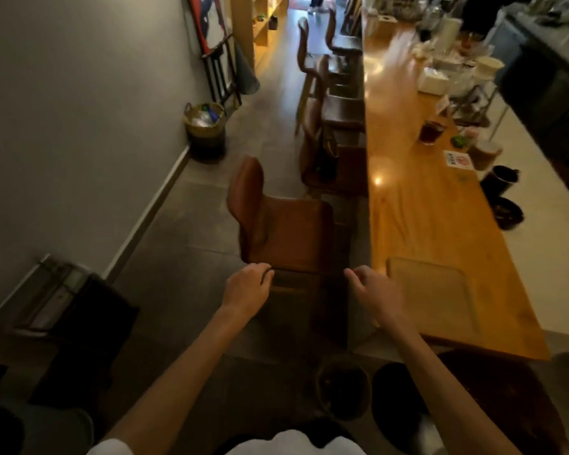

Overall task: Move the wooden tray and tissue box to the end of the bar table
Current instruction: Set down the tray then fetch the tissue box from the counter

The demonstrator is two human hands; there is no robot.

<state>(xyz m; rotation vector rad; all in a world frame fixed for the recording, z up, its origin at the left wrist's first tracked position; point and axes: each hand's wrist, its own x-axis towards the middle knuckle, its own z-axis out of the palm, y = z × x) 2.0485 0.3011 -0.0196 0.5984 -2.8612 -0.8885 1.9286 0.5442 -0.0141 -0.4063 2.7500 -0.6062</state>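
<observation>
On bar table (pixel 418 208) near end: wooden tray (pixel 431 300) flat, pale | both hands' grip loose, empty

Left grip (pixel 248 285) and right grip (pixel 370 290) extended forward, loosely curled, empty.

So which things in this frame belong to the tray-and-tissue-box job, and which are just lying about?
Job:
wooden tray, on the near end of the bar table
tissue box, farther along the table
left hand and right hand, both empty

Lying about:
glass of dark drink
brown chair
woven basket
black ashtray
</observation>
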